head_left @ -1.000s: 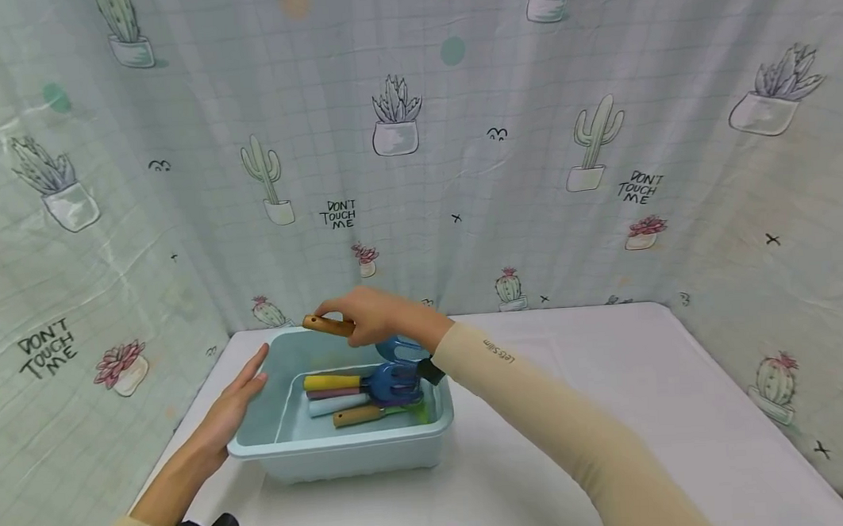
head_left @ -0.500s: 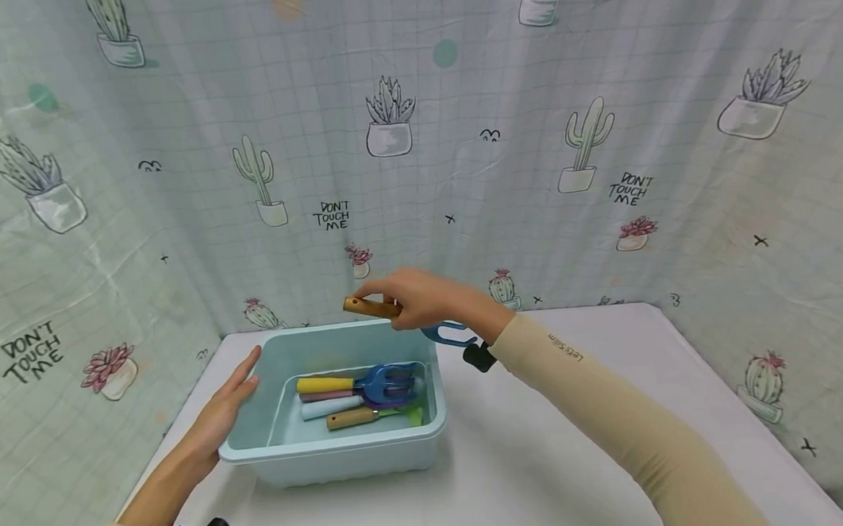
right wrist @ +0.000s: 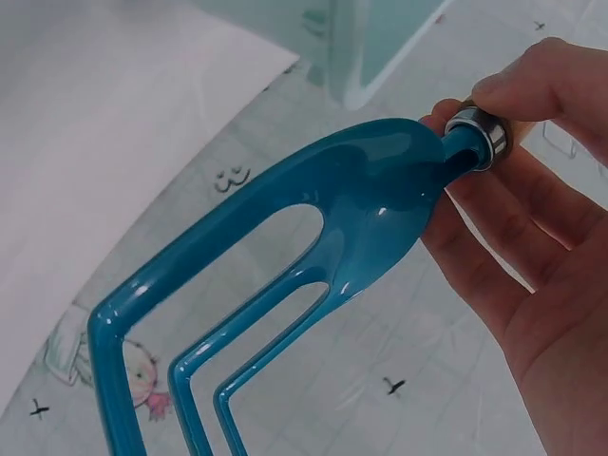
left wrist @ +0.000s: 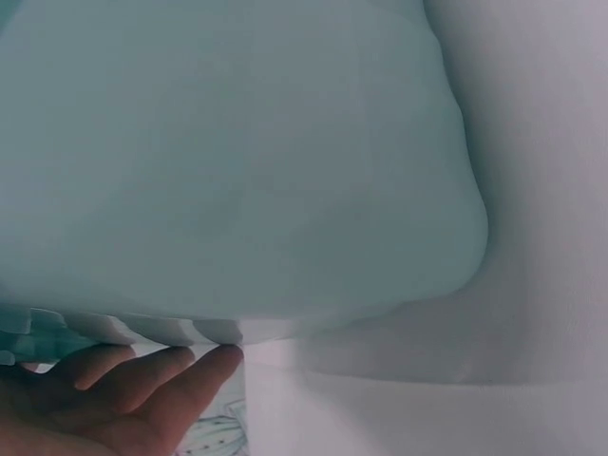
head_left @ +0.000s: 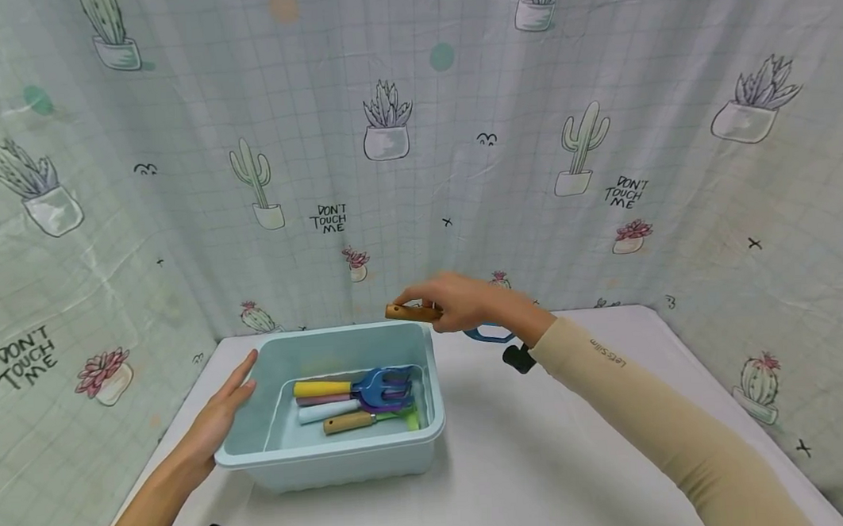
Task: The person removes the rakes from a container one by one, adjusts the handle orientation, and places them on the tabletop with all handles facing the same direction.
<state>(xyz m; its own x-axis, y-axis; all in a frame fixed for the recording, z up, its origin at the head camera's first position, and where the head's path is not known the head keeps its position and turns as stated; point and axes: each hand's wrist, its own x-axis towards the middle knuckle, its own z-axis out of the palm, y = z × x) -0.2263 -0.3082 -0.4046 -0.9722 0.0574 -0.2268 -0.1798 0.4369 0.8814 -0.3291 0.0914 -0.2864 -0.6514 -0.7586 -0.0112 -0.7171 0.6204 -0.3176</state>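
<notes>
With fingers straight, the left hand [head_left: 215,421] rests flat against the left wall of the pale blue bin [head_left: 346,458] on the white counter [head_left: 546,463], where several hand tools [head_left: 353,398] remain, while the right hand [head_left: 466,302] grips the wooden-handled blue rake [right wrist: 313,275], already lifted clear beyond the bin's right rim.

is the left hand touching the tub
Touching. In the head view the left hand lies flat against the tub at its left rim, and the left wrist view shows the fingertips against its ribbed edge.
</notes>
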